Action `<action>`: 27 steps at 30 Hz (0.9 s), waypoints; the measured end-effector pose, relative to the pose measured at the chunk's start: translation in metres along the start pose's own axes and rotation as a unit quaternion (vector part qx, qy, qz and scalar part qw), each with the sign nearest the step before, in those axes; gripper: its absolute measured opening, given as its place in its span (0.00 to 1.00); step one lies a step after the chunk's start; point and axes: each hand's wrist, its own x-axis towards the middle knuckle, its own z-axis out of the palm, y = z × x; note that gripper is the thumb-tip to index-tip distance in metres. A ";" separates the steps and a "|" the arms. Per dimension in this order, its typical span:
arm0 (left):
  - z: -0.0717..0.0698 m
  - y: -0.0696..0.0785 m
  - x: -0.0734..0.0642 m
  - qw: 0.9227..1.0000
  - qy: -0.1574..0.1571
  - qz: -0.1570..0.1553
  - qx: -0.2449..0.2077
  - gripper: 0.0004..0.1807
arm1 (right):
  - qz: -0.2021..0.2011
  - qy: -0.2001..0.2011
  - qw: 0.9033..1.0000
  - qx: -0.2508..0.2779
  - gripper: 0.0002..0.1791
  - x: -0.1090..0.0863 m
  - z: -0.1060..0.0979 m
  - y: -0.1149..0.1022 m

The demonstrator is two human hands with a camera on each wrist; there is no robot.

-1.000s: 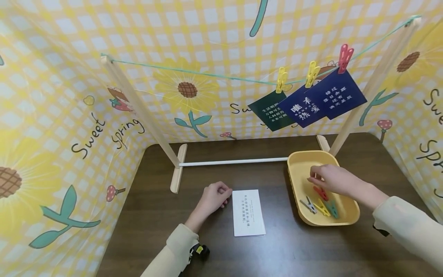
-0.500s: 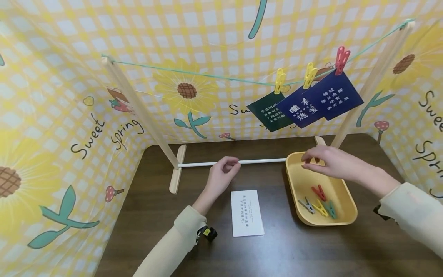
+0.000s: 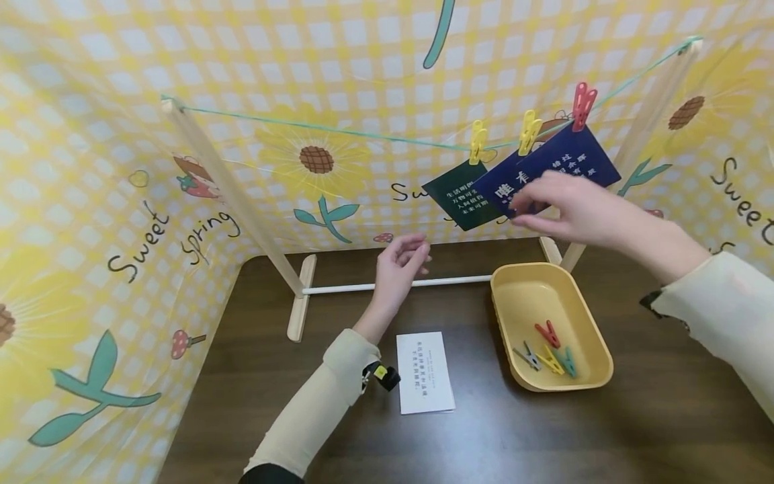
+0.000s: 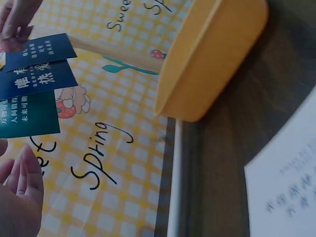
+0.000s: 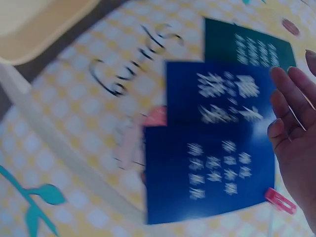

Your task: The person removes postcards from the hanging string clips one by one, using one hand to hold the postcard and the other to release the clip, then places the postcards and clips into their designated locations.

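My right hand (image 3: 562, 205) is raised in front of the hanging cards, with nothing visible between its loosely bent fingers. A dark blue card (image 5: 210, 173) hangs at the right under a red clothespin (image 3: 583, 106). Beside it hang another blue card (image 5: 217, 91) and a dark green card (image 3: 462, 195), under yellow clothespins (image 3: 478, 142). The right hand covers part of the blue cards in the head view. My left hand (image 3: 399, 269), loosely curled and holding nothing, is above the table near the white rod (image 3: 450, 281).
A yellow basket (image 3: 502, 323) stands at the right; several clothespins (image 3: 549, 356) lie in it. A small stack of white cards (image 3: 424, 373) lies on the table. A green string (image 3: 302, 126) runs between two wooden posts (image 3: 232, 195).
My right hand has risen from the basket to the hanging cards. My left hand has left the spot beside the white cards and moved up and forward.
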 end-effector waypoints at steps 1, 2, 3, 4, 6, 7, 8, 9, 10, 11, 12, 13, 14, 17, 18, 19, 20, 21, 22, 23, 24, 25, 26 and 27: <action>0.003 0.000 0.003 1.000 0.005 0.002 -0.007 0.16 | -0.004 0.012 1.000 0.001 0.10 0.006 -0.005 0.000; 0.005 0.001 0.005 1.000 0.010 0.004 -0.015 0.16 | -0.013 0.025 1.000 0.004 0.08 0.012 -0.009 0.001; 0.008 0.001 0.008 1.000 0.014 0.005 -0.023 0.16 | -0.020 0.038 0.999 0.004 0.09 0.017 -0.013 0.001; 0.010 0.002 0.010 0.999 0.017 0.007 -0.029 0.17 | -0.027 0.051 0.998 0.005 0.14 0.023 -0.017 0.001; 0.014 0.003 0.013 0.999 0.023 0.008 -0.040 0.17 | -0.034 0.071 0.997 0.004 0.23 0.034 -0.024 0.000; 0.015 0.004 0.015 0.999 0.025 0.009 -0.045 0.17 | -0.036 0.078 0.996 0.000 0.24 0.039 -0.027 0.000; 0.016 0.004 0.016 0.998 0.027 0.008 -0.050 0.17 | -0.038 0.083 0.996 -0.005 0.24 0.045 -0.030 -0.001; 0.018 0.005 0.018 0.998 0.029 0.009 -0.054 0.17 | -0.035 0.085 0.996 -0.008 0.20 0.050 -0.032 -0.003; 0.019 0.005 0.019 0.998 0.032 0.011 -0.056 0.17 | -0.028 0.088 0.996 -0.009 0.16 0.056 -0.035 -0.005; 0.020 0.005 0.021 0.998 0.037 0.015 -0.057 0.16 | -0.019 0.090 0.996 -0.012 0.12 0.062 -0.036 -0.006; 0.021 0.005 0.023 0.997 0.044 0.019 -0.059 0.16 | -0.005 0.089 0.996 -0.015 0.10 0.067 -0.038 -0.008; 0.022 0.004 0.025 0.997 0.050 0.024 -0.061 0.16 | 0.008 0.088 0.996 -0.021 0.10 0.072 -0.040 -0.009; 0.023 0.004 0.026 0.996 0.056 0.028 -0.062 0.15 | 0.022 0.087 0.996 -0.024 0.10 0.078 -0.042 -0.010; 0.026 0.004 0.030 0.994 0.065 0.038 -0.074 0.15 | 0.070 0.069 0.994 -0.040 0.13 0.091 -0.048 -0.011; 0.027 0.004 0.031 0.994 0.064 0.039 -0.077 0.15 | 0.090 0.053 0.994 -0.041 0.15 0.095 -0.050 -0.010; 0.028 0.005 0.032 0.994 0.063 0.038 -0.079 0.16 | 0.110 0.035 0.992 -0.042 0.17 0.098 -0.052 -0.009; 0.029 0.005 0.033 0.994 0.062 0.037 -0.081 0.16 | 0.132 0.013 0.990 -0.040 0.19 0.102 -0.054 -0.008; 0.030 0.005 0.034 0.994 0.061 0.037 -0.082 0.16 | 0.154 -0.009 0.987 -0.039 0.21 0.104 -0.055 -0.007; 0.030 0.006 0.035 0.994 0.060 0.035 -0.082 0.17 | 0.175 -0.032 0.983 -0.035 0.23 0.107 -0.057 -0.006; 0.031 0.006 0.035 0.994 0.060 0.032 -0.080 0.17 | 0.194 -0.053 0.979 -0.031 0.25 0.109 -0.059 -0.004; 0.031 0.007 0.036 0.995 0.059 0.029 -0.078 0.17 | 0.210 -0.073 0.975 -0.028 0.28 0.110 -0.060 -0.003; 0.032 0.007 0.037 0.995 0.056 0.027 -0.078 0.17 | 0.219 -0.087 0.972 -0.025 0.29 0.112 -0.061 -0.001; 0.032 0.007 0.037 0.995 0.052 0.025 -0.077 0.18 | 0.220 -0.096 0.971 -0.019 0.30 0.112 -0.062 0.000; 0.033 0.007 0.038 0.996 0.048 0.022 -0.076 0.18 | 0.220 -0.103 0.970 -0.014 0.30 0.113 -0.062 0.001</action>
